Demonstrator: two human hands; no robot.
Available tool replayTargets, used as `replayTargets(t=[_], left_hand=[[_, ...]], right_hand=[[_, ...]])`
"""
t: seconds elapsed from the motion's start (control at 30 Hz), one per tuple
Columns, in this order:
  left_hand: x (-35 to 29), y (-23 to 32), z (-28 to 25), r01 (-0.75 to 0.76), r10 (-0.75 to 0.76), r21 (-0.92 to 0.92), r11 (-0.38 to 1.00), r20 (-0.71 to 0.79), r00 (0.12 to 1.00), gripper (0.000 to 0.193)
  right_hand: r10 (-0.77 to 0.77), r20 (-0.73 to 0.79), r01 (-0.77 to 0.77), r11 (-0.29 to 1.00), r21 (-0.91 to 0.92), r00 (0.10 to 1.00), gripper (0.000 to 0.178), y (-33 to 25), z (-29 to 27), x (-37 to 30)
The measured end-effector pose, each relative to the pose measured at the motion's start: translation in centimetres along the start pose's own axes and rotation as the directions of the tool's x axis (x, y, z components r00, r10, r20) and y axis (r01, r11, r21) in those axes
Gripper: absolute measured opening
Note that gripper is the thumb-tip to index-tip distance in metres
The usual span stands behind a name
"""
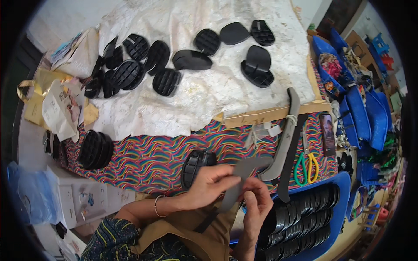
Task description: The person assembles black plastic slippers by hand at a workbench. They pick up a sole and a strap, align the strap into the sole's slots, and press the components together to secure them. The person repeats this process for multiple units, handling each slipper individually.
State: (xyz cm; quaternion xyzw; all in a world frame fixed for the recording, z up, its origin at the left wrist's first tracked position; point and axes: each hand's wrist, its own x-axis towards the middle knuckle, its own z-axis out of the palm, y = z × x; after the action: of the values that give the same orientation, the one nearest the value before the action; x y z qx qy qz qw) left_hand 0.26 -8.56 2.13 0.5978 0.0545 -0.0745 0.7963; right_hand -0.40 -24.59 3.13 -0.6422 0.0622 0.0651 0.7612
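Over my lap I hold a dark grey, curved flat strip (231, 196). My left hand (209, 185), with a bangle at the wrist, pinches it from the left. My right hand (256, 201) has its fingers bent and closed at the strip's right edge; the fingertips are partly hidden. Just beyond my left hand, a black moulded piece with a ribbed grid (197, 164) lies on the patterned cloth. A grey curved bundle tied with string (283, 141) lies to the right, beside a long black strip (291, 167).
Several black moulded pieces (167, 81) lie on the white sheet (209, 98). More stand stacked (92, 150) at left. Scissors with green and yellow handles (312, 167) and a phone (327, 135) lie right. A blue bin (345, 187) holds rows of black parts.
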Motion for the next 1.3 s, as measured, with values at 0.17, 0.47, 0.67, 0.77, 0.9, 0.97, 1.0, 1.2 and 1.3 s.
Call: replayTargets(t=[0.17, 0.47, 0.67, 0.77, 0.9, 0.97, 1.0, 1.2, 1.3], left_hand=[[-3.0, -1.8, -0.4, -0.052, 0.019, 0.185, 0.981, 0.176, 0.984, 0.013], [-1.7, 0.8, -8.1, -0.165, 0.520, 0.894, 0.416, -0.084, 0.850, 0.050], [-1.5, -0.7, -9.2, -0.316, 0.519, 0.731, 0.604, -0.061, 0.852, 0.043], [-2.0, -2.0, -8.8, -0.168, 0.203, 0.221, 0.961, -0.147, 0.968, 0.033], [-0.8, -0.8, -7.8, -0.102, 0.106, 0.027, 0.994, -0.217, 0.971, 0.035], [-0.3, 0.1, -7.7, -0.047, 0.043, -0.022, 0.999, -0.152, 0.987, 0.037], [0.0, -0.2, -7.5, -0.045, 0.046, 0.012, 0.999, -0.158, 0.986, 0.036], [1.4, -0.4, -7.0, 0.005, -0.009, -0.041, 0.999, -0.117, 0.993, 0.032], [1.4, -0.4, -7.5, 0.061, -0.060, 0.003, 0.998, -0.069, 0.996, 0.034]], right_hand=[[-0.064, 0.051, 0.072, 0.981, -0.180, 0.997, 0.006, 1.0, -0.3, 0.6], [-0.336, 0.040, 0.336, 0.942, 0.004, 0.941, 0.007, -1.0, -2.6, 1.8], [-0.015, 0.093, 0.034, 0.979, -0.202, 0.996, 0.009, 2.0, 2.2, 3.4], [-0.032, 0.151, 0.084, 0.932, -0.351, 0.988, 0.011, 3.1, 3.3, 4.7], [0.044, 0.172, 0.018, 0.939, -0.345, 0.984, 0.014, 3.1, 3.8, 5.0], [0.074, 0.174, -0.003, 0.925, -0.379, 0.982, 0.020, 3.2, 3.5, 4.9], [0.043, 0.174, 0.028, 0.922, -0.387, 0.984, 0.022, 3.4, 3.6, 4.9], [-0.069, 0.219, 0.161, 0.884, -0.438, 0.973, 0.033, 4.0, 3.5, 5.1], [-0.096, 0.225, 0.190, 0.874, -0.448, 0.970, 0.037, 4.3, 3.4, 5.1]])
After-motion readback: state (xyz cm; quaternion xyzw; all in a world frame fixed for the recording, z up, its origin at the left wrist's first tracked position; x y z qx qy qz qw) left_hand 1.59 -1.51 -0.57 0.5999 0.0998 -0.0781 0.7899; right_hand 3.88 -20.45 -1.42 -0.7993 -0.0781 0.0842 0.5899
